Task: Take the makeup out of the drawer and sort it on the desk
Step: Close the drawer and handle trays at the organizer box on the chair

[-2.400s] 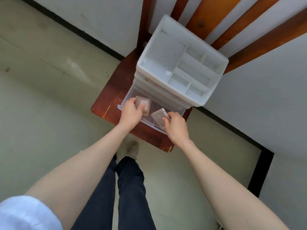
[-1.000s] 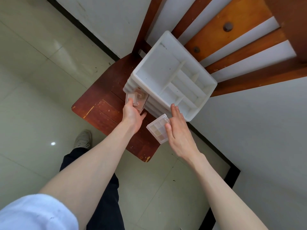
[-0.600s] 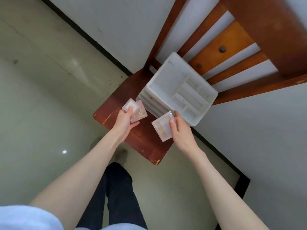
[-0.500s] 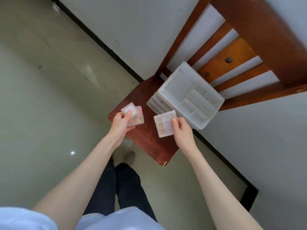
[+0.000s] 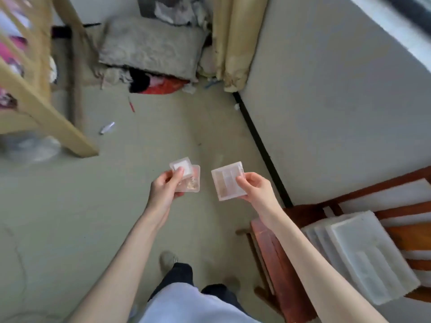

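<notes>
Carrying the makeup away from the drawer unit (image 5: pixel 363 255) on the chair (image 5: pixel 272 248) — that looks like the step, with open floor (image 5: pixel 70 217) ahead and no desk in view. A wooden frame (image 5: pixel 46 113) crowds the left, the wall (image 5: pixel 326 89) the right. Left hand (image 5: pixel 163 194) pinches two small cases (image 5: pixel 186 176); right hand (image 5: pixel 256 190) grasps a clear palette (image 5: pixel 227 180) — next, find the desk.

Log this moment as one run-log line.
left hand: holds two small cases | right hand: holds clear palette | organizer: on chair | desk: unseen
</notes>
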The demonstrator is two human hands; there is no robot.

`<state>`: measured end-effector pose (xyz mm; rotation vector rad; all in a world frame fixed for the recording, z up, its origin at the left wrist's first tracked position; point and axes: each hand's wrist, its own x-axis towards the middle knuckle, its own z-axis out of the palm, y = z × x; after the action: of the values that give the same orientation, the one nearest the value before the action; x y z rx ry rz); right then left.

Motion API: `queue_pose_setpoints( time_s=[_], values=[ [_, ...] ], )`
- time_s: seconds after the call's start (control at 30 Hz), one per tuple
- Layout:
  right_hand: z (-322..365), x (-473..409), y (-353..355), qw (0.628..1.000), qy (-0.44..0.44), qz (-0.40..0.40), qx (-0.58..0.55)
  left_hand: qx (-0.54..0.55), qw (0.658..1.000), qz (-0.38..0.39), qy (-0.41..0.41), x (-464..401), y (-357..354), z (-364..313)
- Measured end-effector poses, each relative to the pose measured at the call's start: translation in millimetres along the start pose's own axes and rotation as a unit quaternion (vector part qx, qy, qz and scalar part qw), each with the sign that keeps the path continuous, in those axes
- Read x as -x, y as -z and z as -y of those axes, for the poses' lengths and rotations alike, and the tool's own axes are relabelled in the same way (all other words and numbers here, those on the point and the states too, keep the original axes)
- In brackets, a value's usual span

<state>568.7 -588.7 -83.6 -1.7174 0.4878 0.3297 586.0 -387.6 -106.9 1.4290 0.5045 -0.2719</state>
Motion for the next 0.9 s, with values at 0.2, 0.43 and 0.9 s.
queue_pose_setpoints(
  time_s=[0.2,0.43,0.9],
  values=[
    [65,-17,-173,0.987,0.035,0.159,-0.007,0.067,0.981,-0.184,-0.013,9,176,-27],
    [112,-1,-386,0.92,0.052,0.382,0.063,0.194,0.881,-0.43,-0.039,68,362,-33],
    [165,42,-698,0.749,0.089,0.628,0.191,0.349,0.683,-0.64,-0.042,93,544,-25]
  ],
)
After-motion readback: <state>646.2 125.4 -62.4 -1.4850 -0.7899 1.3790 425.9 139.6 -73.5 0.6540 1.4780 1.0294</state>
